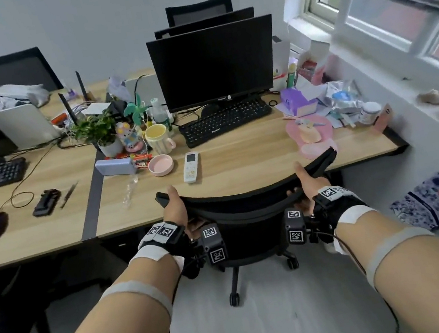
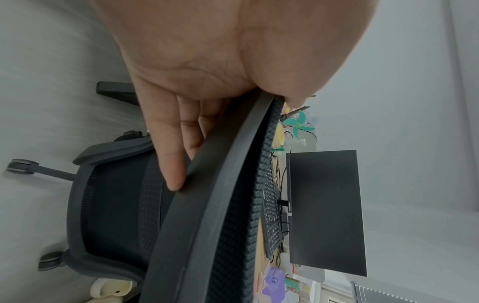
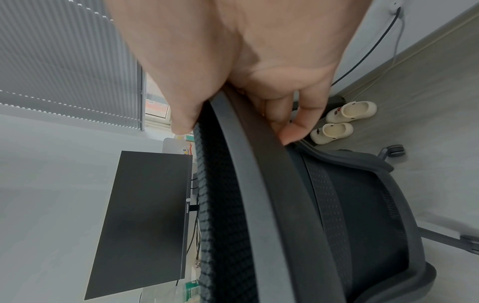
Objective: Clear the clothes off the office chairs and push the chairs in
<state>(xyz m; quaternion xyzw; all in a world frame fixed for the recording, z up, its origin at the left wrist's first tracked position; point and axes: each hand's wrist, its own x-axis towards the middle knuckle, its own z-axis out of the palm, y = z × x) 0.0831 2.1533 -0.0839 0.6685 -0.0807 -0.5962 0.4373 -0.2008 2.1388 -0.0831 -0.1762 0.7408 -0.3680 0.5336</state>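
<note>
Both hands on chair backrest, lower centre of head view: left hand w/ thumb over top rail, fingers curled behind; right hand same grip at other end. Chair bare, no clothes on it; seat partly under surface. Clothes pile sits upper left. Best approach, judging by frames: push evenly w/ both hands, keep straight, stop before backrest hits surface edge. Monitor bezel logo too blurred to read; keyboard lettering illegible.

The chair back is right at the surface edge; bare floor lies behind it.
</note>
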